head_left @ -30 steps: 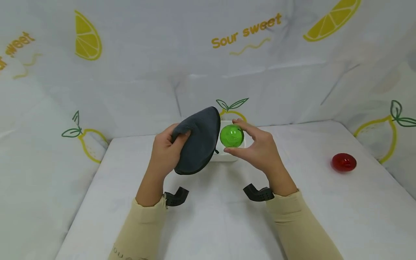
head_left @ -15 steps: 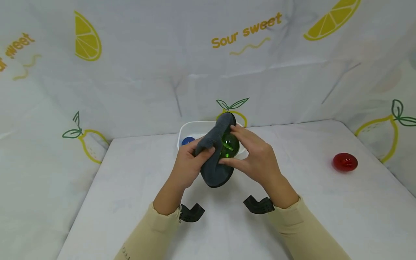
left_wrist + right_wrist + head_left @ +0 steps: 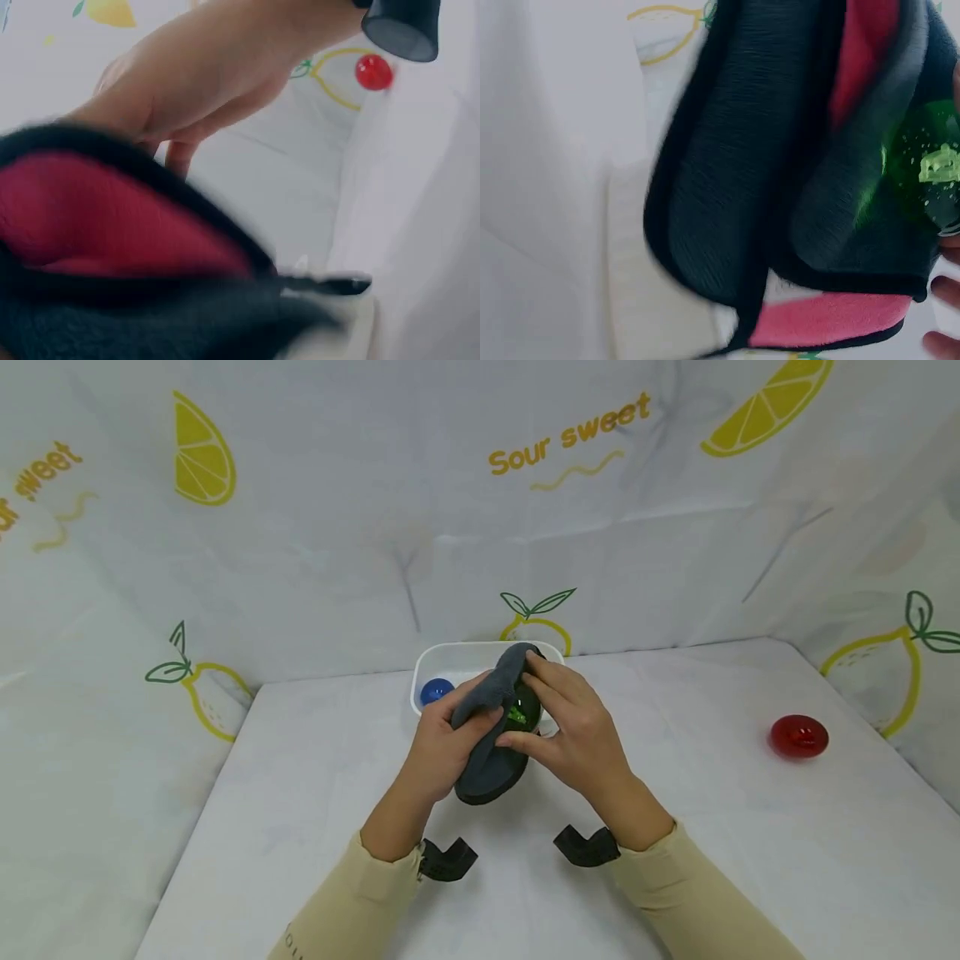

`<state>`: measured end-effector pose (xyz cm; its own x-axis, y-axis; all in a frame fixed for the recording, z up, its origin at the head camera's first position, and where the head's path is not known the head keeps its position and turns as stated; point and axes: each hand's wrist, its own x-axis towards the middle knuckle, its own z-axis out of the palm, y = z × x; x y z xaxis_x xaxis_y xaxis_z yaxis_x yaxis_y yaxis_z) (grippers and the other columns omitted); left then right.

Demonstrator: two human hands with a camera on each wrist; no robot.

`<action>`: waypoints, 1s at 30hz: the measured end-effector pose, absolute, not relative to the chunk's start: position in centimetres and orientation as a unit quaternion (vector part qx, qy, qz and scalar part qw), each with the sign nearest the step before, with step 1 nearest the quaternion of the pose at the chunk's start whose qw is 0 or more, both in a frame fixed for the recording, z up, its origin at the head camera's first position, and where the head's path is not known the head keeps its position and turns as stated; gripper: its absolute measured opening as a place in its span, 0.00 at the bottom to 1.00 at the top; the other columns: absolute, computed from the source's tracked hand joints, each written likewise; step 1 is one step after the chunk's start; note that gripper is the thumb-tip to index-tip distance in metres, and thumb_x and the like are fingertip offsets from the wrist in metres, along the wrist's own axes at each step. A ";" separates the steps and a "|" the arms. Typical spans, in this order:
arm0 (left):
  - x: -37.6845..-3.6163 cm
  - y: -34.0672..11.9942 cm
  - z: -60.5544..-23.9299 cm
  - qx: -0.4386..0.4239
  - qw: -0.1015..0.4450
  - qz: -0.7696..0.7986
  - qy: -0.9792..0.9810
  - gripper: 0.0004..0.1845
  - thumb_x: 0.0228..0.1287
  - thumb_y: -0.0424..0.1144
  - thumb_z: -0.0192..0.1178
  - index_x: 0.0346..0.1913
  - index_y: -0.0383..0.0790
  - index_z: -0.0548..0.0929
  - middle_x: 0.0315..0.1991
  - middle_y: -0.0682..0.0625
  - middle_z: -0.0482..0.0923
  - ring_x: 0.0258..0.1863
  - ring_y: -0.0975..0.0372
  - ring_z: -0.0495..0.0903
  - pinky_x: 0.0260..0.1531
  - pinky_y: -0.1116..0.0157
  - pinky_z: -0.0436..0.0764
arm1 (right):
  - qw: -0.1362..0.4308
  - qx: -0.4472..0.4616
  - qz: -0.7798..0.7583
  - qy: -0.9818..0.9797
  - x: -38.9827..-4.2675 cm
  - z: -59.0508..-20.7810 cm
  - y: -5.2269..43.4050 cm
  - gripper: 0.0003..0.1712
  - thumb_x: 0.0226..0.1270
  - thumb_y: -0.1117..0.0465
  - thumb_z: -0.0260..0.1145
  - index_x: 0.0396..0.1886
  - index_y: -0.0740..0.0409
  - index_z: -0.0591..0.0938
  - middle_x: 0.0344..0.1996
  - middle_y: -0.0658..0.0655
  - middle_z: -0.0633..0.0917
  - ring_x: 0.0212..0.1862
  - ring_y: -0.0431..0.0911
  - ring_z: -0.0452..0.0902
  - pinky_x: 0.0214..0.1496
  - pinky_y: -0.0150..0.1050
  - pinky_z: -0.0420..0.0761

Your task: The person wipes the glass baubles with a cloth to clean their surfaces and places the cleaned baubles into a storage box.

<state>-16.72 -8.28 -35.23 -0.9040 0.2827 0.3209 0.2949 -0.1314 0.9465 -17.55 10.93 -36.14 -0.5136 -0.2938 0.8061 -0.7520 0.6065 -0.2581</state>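
Observation:
A translucent green ball (image 3: 519, 716) is held in the fingers of my right hand (image 3: 561, 727), above the table's middle. My left hand (image 3: 448, 739) grips a dark grey cloth (image 3: 487, 758) and presses it round the ball's left side. The right wrist view shows the cloth (image 3: 780, 165) close up, grey outside with a pink inner face, wrapped against the green ball (image 3: 922, 172). In the left wrist view the cloth (image 3: 135, 300) fills the lower half, blurred, with my right hand (image 3: 210, 75) above it. Most of the ball is hidden by cloth and fingers.
A white tub (image 3: 457, 654) stands just behind my hands with a blue ball (image 3: 436, 692) in it. A red ball (image 3: 798, 736) lies on the table at the right, also as a red ball (image 3: 373, 72) in the left wrist view. Lemon-print fabric walls enclose the white table (image 3: 300, 793).
The left hand brought the cloth from beside the green ball onto it and folded it round. Both hands have sunk slightly toward me; the blue ball in the tub came into view.

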 end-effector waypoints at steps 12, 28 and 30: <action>-16.5 -7.0 -35.3 -0.212 0.052 -0.734 -0.643 0.25 0.67 0.29 0.61 0.66 0.39 0.75 0.66 0.47 0.73 0.65 0.55 0.73 0.57 0.58 0.80 | 0.383 0.312 0.342 -0.799 -17.7 -36.3 11.3 0.46 0.54 0.31 0.64 0.60 0.64 0.80 0.31 0.58 0.79 0.33 0.46 0.73 0.31 0.32 0.75; -16.4 -7.6 -35.4 -0.151 0.063 -0.757 -0.633 0.26 0.65 0.31 0.63 0.67 0.41 0.76 0.63 0.43 0.75 0.61 0.53 0.77 0.54 0.57 0.81 | 0.268 0.265 0.537 -0.755 -16.7 -36.1 10.2 0.34 0.43 0.70 0.82 0.54 0.64 0.80 0.49 0.59 0.85 0.48 0.44 0.83 0.52 0.32 0.82; -16.5 -7.6 -35.5 -0.149 0.060 -0.757 -0.633 0.26 0.66 0.31 0.62 0.67 0.41 0.76 0.63 0.43 0.75 0.61 0.54 0.77 0.55 0.57 0.81 | 0.254 0.258 0.555 -0.749 -16.5 -36.1 10.1 0.32 0.45 0.71 0.80 0.53 0.64 0.81 0.48 0.60 0.85 0.48 0.42 0.82 0.52 0.32 0.82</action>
